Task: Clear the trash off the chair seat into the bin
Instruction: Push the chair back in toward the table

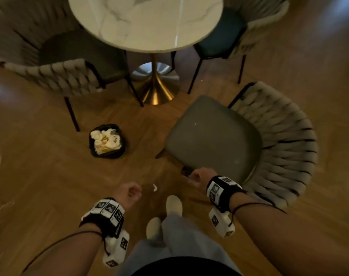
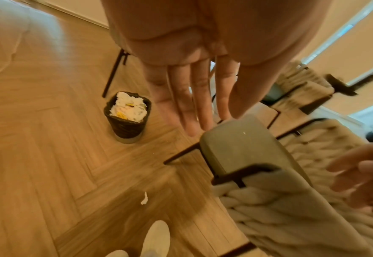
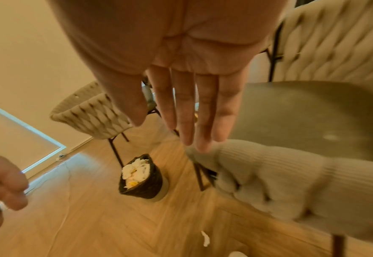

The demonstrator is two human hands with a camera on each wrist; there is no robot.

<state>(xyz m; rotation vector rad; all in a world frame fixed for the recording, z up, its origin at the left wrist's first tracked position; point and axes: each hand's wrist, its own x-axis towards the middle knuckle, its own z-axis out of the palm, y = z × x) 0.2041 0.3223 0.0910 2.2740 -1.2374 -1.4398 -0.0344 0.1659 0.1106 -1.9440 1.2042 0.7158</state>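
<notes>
With the chair seat (image 1: 213, 136) bare bar specks and the bin (image 1: 107, 140) full, both the left hand (image 2: 194, 73) and right hand (image 3: 181, 78) hang with fingers released, so the remaining step looks like picking the paper scrap (image 1: 155, 187) off the floor.

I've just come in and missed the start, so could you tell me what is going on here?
A person stands over a chair whose seat now looks cleared apart from tiny specks. The bin on the floor is full of crumpled paper. Both the left hand and the right hand are empty, fingers straight. One small paper scrap lies on the floor near the person's feet, outside the bin.
</notes>
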